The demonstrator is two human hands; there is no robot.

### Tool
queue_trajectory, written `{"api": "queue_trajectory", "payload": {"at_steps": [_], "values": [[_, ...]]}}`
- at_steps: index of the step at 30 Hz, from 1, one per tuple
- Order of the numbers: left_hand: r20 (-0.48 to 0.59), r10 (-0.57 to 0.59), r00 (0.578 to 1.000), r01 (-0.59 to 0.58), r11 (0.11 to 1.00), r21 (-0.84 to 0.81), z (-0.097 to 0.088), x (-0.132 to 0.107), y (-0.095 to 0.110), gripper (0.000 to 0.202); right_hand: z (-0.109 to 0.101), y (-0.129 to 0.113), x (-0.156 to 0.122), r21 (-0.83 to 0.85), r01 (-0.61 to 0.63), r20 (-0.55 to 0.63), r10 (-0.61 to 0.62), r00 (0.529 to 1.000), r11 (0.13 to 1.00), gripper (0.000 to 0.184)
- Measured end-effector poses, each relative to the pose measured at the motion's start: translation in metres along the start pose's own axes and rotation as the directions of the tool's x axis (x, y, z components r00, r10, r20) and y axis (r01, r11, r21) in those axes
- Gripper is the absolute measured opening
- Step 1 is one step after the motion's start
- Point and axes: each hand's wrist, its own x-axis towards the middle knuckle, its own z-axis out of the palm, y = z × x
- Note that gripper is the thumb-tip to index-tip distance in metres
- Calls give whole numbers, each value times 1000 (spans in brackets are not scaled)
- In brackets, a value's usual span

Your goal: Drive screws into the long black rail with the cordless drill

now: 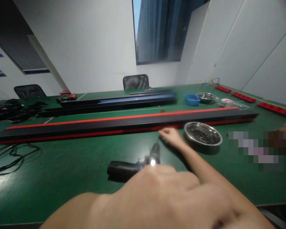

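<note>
One bowl (213, 133) sits at three o'clock from the curled right hand (171, 136), one drill (127, 169) at seven. What that or the left hand (166, 189) holds, I cannot tell

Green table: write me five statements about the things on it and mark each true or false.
1. The drill points its handle toward the picture's right edge. False: its handle points left.
2. The right hand is close to the near side of the long bar. True.
3. The long bar is black all over. False: it also has red strips along it.
4. The near metal bowl holds small dark pieces. True.
5. The blue box stands to the right of the far metal bowl. False: it stands to its left.
</note>
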Motion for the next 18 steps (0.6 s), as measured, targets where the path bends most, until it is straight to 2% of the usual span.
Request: {"api": "queue_trajectory", "payload": {"at_steps": [2,3,4,7,11,14,18], "values": [[143,66,987,-83,990,111,-12,6,-11,25,0,0,0,5,18,-5,-18,1000,1000,34],[163,-21,986,-10,983,185,-11,4,-19,26,0,-1,-1,10,23,-6,-23,1000,1000,35],[169,-99,981,56,969,240,-8,1,-27,37,0,-2,-1,14,27,-5,-27,1000,1000,35],[228,-259,938,183,934,307,15,-20,-55,94,-1,-4,-2,22,28,6,-28,1000,999,36],[314,-278,908,203,946,251,42,-47,-82,131,-1,-7,-3,12,27,9,-27,1000,1000,37],[289,-266,920,198,949,246,54,-55,-92,132,-1,-9,-3,3,19,21,-19,1000,1000,39],[256,-239,937,169,948,268,65,-53,-99,123,-3,-12,-5,9,8,35,-8,999,1000,39]]}}
